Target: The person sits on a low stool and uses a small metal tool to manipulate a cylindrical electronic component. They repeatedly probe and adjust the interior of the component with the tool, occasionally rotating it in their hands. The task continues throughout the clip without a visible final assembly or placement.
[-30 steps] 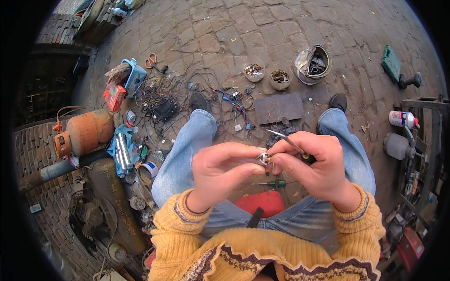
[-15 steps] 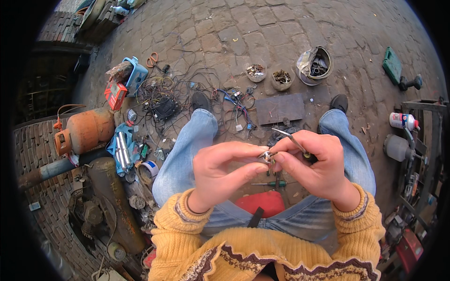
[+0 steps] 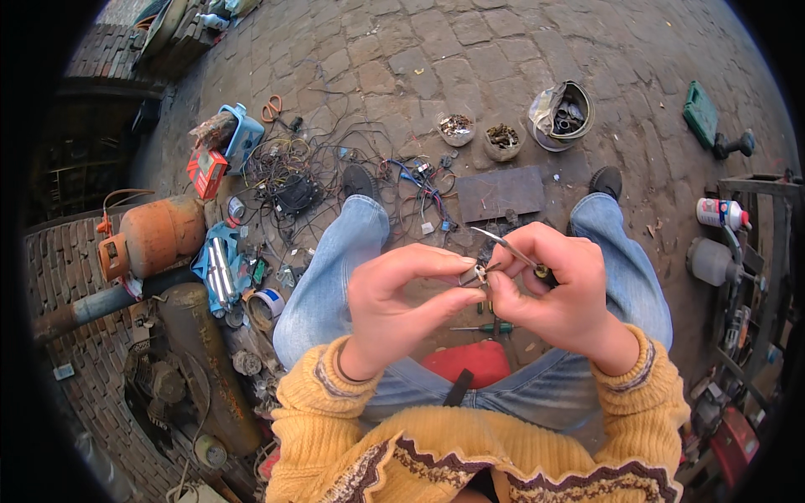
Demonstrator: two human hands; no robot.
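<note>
Between thumb and fingers, my left hand (image 3: 398, 310) grips a small silvery cylindrical part (image 3: 470, 276) over my lap. My right hand (image 3: 558, 293) has a slim metal tool (image 3: 511, 248) with a dark handle in its curled fingers, its tip pointing up and left; the right thumb and fingertips are at the end of the small part, whose detail is too small to make out. Below the hands, a green screwdriver (image 3: 486, 329) lies near a red seat (image 3: 465, 362) between my legs, and a dark metal plate (image 3: 499, 194) lies beyond them.
Tangled wires (image 3: 277, 172), a blue basket (image 3: 246, 137), an orange gas cylinder (image 3: 159, 239) and silver tubes (image 3: 220, 272) are on the left. Ahead stand two small tubs (image 3: 454, 127) of metal bits and a bucket (image 3: 570, 92). A green case (image 3: 700, 113) and metal frame (image 3: 759, 184) are right.
My right hand and the tool have shifted slightly up and left. My left fingers have raised the small part a little, and more of its side shows.
</note>
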